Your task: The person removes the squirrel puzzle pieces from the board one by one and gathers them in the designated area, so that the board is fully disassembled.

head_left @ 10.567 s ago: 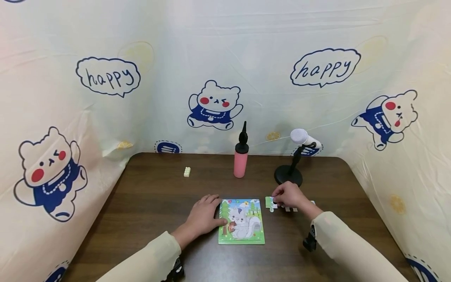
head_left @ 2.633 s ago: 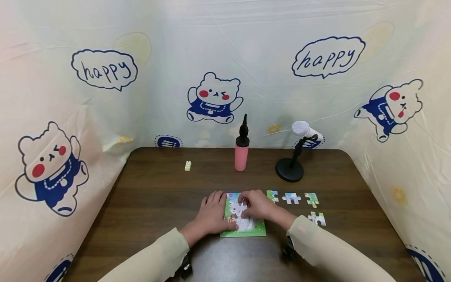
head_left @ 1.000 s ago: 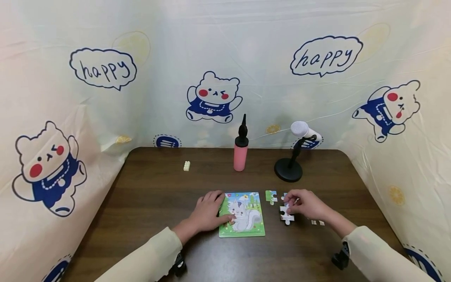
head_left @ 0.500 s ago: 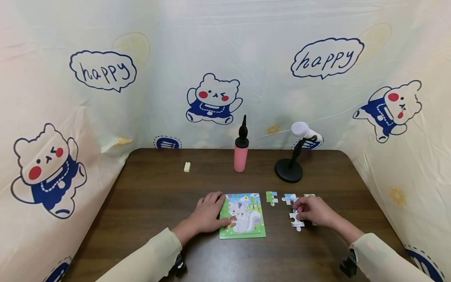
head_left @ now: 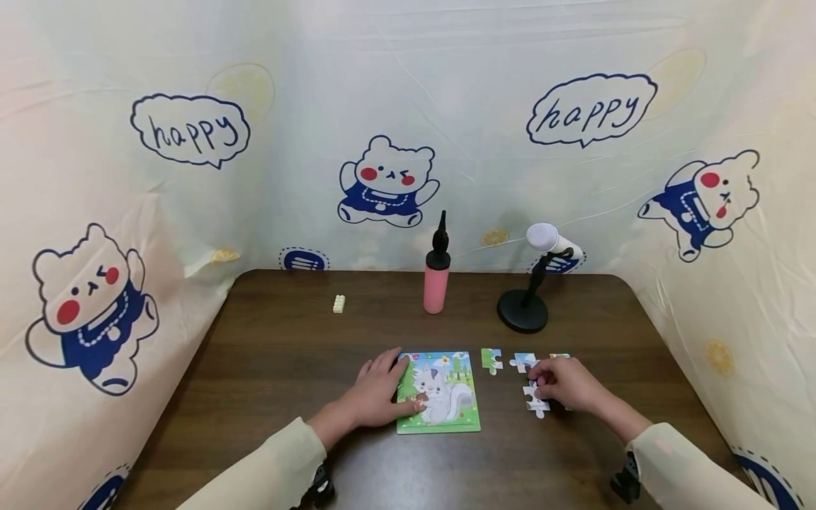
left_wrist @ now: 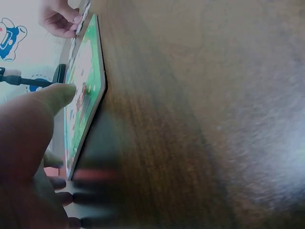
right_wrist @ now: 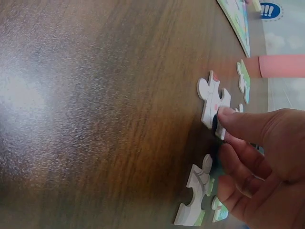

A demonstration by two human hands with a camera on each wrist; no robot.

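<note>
A square jigsaw board (head_left: 446, 426) with a white squirrel picture lies flat on the table. My left hand (head_left: 376, 393) rests at its left edge, thumb over the picture and fingers stretched along the side. To the right, my right hand (head_left: 567, 384) pinches a whitish jigsaw piece (right_wrist: 208, 104) between thumb and fingers, close over the table. Around it lie more pieces: a green one (head_left: 489, 359), a blue one (head_left: 523, 360) and one partly hidden behind the right hand. In the right wrist view, a grey-white piece (right_wrist: 193, 194) lies below the held one.
Behind the board stands a pink hand pump (head_left: 435, 290) with a black nozzle. A white microphone (head_left: 543, 237) on a round black stand (head_left: 523, 312) is behind the pieces. A small cream toy brick (head_left: 339, 304) lies at the back left. Patterned cloth surrounds the wooden table (head_left: 287, 354).
From over the board, my right hand has moved right to the loose pieces with a pinched piece. It has barely moved in the last half second. My left hand stays on the board.
</note>
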